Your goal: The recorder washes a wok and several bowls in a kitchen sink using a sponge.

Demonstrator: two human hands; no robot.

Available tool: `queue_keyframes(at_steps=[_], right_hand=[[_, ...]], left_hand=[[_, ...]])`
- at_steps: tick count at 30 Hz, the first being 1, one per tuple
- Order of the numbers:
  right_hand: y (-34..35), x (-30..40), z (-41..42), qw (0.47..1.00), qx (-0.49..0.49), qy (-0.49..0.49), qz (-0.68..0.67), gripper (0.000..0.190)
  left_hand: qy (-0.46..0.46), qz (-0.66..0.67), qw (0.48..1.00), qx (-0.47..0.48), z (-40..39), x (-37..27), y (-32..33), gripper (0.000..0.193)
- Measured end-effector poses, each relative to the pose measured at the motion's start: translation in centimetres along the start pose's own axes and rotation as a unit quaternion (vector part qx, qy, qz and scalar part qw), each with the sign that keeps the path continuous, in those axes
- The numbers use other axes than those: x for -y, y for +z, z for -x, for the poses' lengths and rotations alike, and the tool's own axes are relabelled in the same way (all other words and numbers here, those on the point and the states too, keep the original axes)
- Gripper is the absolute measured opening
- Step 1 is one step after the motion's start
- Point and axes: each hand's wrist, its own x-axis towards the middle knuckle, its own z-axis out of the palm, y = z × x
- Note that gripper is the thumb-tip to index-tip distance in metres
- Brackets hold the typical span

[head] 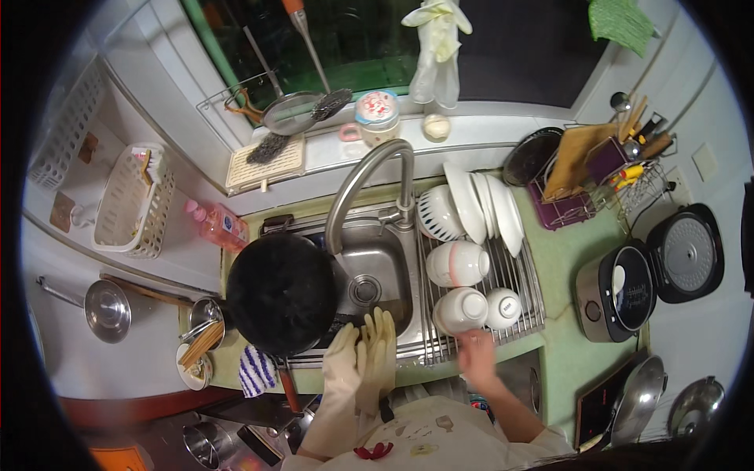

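My left hand point(343, 359) wears a cream rubber glove and is over the front edge of the stainless steel sink point(406, 321). A second cream rubber glove point(380, 353), apparently empty, lies right against it; whether my left hand grips it is unclear. My bare right hand point(478, 359) is slightly blurred, with curled fingers just in front of an upturned white bowl point(462, 311) on the metal drying rack point(512, 335). Contact with the bowl cannot be made out. A black wok point(283, 294) covers the sink's left side. The curved faucet point(353, 182) arches over the basin.
White plates point(471, 200) stand at the rack's back, with more upturned bowls point(456, 264) before them. At right is an open rice cooker point(615, 294). A striped cloth point(257, 371) and a chopsticks holder point(206, 324) are left of the wok handle point(288, 388).
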Motion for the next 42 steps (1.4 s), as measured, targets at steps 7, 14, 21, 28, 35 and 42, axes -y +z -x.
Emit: queue_keyframes(at_steps=[7,14,21,28,35,42], right_hand=[[23.4,1.5,-13.3,0.928,0.347,0.137,-0.008,0.038],[38.7,-5.5,-11.2,0.873,0.466,0.022,0.143,0.031],[38.5,-4.7,-13.7,0.815,0.563,0.009,0.138,0.027],[40.5,-12.5,-25.2,0.935,0.281,0.015,-0.214,0.024],[39.6,3.2,-28.3,0.91,0.165,-0.008,-0.38,0.019],[39.0,3.7,-27.4,0.959,0.083,0.01,-0.272,0.016]], left_hand=[[-0.101,-0.023,0.983,0.154,6.0,-0.3,2.3,0.058],[-0.044,-0.108,0.985,0.123,7.2,2.6,4.6,0.065],[-0.042,-0.103,0.987,0.117,7.1,3.8,4.5,0.063],[0.025,-0.073,0.991,0.111,4.9,3.7,6.8,0.062],[-0.027,-0.108,0.988,0.11,7.2,4.1,4.8,0.066],[-0.037,-0.124,0.986,0.109,6.5,4.0,4.5,0.063]])
